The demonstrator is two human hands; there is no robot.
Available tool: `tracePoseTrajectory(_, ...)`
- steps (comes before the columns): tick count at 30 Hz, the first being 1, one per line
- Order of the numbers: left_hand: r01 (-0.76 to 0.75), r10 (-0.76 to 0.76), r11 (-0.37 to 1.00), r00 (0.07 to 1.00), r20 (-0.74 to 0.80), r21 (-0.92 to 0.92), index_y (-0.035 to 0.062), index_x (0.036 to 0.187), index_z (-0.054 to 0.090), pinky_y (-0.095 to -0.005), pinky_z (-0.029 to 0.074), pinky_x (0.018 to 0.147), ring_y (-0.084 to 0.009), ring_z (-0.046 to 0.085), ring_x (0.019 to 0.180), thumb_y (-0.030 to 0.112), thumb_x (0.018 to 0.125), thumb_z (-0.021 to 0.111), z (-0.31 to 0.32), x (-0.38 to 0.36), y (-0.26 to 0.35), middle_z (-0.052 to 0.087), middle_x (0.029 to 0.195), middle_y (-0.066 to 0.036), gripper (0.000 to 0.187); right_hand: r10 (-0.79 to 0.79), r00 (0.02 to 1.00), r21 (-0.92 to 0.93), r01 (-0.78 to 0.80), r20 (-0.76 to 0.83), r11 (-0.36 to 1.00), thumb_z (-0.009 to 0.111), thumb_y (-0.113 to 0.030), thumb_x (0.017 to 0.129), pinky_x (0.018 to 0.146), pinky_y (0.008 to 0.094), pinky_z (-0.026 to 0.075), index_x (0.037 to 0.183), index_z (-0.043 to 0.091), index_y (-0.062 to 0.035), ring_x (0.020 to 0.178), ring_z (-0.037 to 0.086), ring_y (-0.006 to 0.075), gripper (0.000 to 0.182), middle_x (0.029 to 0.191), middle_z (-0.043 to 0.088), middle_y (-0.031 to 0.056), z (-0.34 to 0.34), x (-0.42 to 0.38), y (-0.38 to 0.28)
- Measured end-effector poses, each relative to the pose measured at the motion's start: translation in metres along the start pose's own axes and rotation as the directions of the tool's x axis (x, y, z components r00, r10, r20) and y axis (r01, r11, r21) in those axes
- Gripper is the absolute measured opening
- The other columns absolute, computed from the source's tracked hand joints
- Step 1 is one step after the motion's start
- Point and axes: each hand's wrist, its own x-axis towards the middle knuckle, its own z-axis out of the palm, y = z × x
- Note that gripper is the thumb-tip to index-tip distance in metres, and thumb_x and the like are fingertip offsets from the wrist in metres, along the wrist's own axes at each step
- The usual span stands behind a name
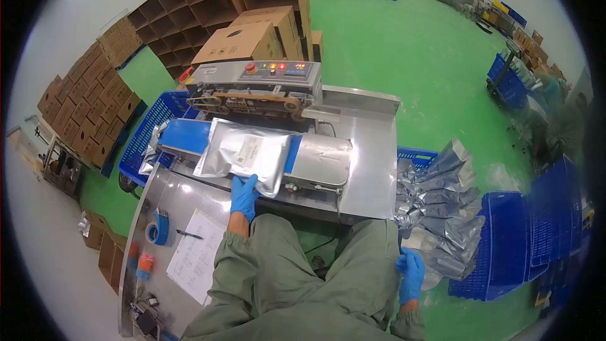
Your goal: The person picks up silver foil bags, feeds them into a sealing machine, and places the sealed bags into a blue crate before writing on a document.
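Note:
A silver foil bag with a printed label lies tilted across the blue conveyor belt of a band sealing machine. My left hand, in a blue glove, grips the bag's near edge. By my right thigh, my right hand, also gloved in blue, has its fingers curled at the edge of the nearest of several upright foil bags. Its grip there is partly hidden. These bags are packed tightly together, partly over a blue basket.
A steel table carries the sealer. On the left stand written sheets, a pen and a blue tape roll. Another blue basket sits beyond the belt's left end. Cardboard boxes rise behind; blue crates stand right.

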Motion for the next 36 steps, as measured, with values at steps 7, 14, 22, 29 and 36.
tracePoseTrajectory(7, -0.338, 0.328, 0.938, 0.937, -0.122, -0.074, 0.0036, 0.13, 0.038, -0.0337, 0.046, 0.085, -0.0205, 0.053, 0.1, -0.002, 0.081, 0.06, -0.049, 0.074, 0.001, 0.052, 0.117, -0.009, 0.053, -0.083, 0.996, -0.015, 0.082, -0.014, 0.996, 0.05, -0.016, 0.091, 0.065, 0.025, 0.047, 0.099, 0.065, -0.0016, 0.068, 0.056, 0.0113, 0.022, 0.08, 0.061, 0.0033, -0.006, 0.001, -0.005)
tracePoseTrajectory(14, -0.133, 0.146, 0.987, 0.977, -0.157, 0.089, 0.0047, 0.134, 0.035, -0.0353, 0.041, 0.091, -0.0187, 0.051, 0.106, 0.022, 0.086, 0.06, -0.1, 0.038, -0.026, 0.052, 0.117, -0.01, 0.056, -0.407, 0.884, -0.326, 0.324, -0.23, 0.888, 0.051, -0.013, 0.09, 0.076, 0.0279, 0.047, 0.106, 0.061, 0.0009, 0.084, 0.057, 0.0128, 0.023, 0.096, 0.062, 0.0062, -0.059, 0.021, -0.034)
tracePoseTrajectory(22, -0.335, 0.149, 0.452, 0.942, 0.3, 0.827, -0.0005, 0.139, 0.027, -0.039, 0.016, 0.111, -0.033, 0.023, 0.135, 0.017, 0.085, 0.057, -0.081, -0.16, -0.083, 0.026, 0.144, -0.022, 0.065, -0.437, 0.889, -0.952, 0.006, -0.134, 0.305, 0.055, -0.037, 0.083, 0.084, 0.0409, 0.047, 0.108, 0.063, -0.0051, 0.096, 0.06, 0.0339, 0.041, 0.104, 0.062, 0.0194, -0.107, 0.064, -0.031)
tracePoseTrajectory(29, -0.443, 0.191, 0.402, 0.897, 0.399, 0.802, 0.0, 0.13, 0.043, -0.0401, 0.021, 0.109, -0.0324, 0.027, 0.133, 0.009, 0.082, 0.058, -0.045, -0.189, -0.041, 0.031, 0.142, -0.021, 0.052, -0.145, 0.989, -0.985, -0.003, -0.029, 0.172, 0.049, -0.036, 0.079, 0.072, 0.0476, 0.048, 0.082, 0.069, -0.006, 0.08, 0.062, 0.039, 0.036, 0.088, 0.064, 0.0208, -0.101, 0.162, 0.013)
tracePoseTrajectory(36, -0.542, 0.051, 0.639, 0.738, 0.673, 0.546, 0.0007, 0.121, 0.051, -0.038, 0.036, 0.1, -0.0305, 0.047, 0.119, 0.01, 0.08, 0.061, 0.055, -0.177, -0.022, 0.051, 0.126, -0.018, 0.043, -0.441, 0.886, -0.607, 0.429, 0.141, 0.669, 0.055, -0.017, 0.081, 0.054, 0.0351, 0.046, 0.071, 0.065, -0.0048, 0.058, 0.06, 0.0247, 0.018, 0.069, 0.063, 0.0136, 0.006, 0.122, -0.12)
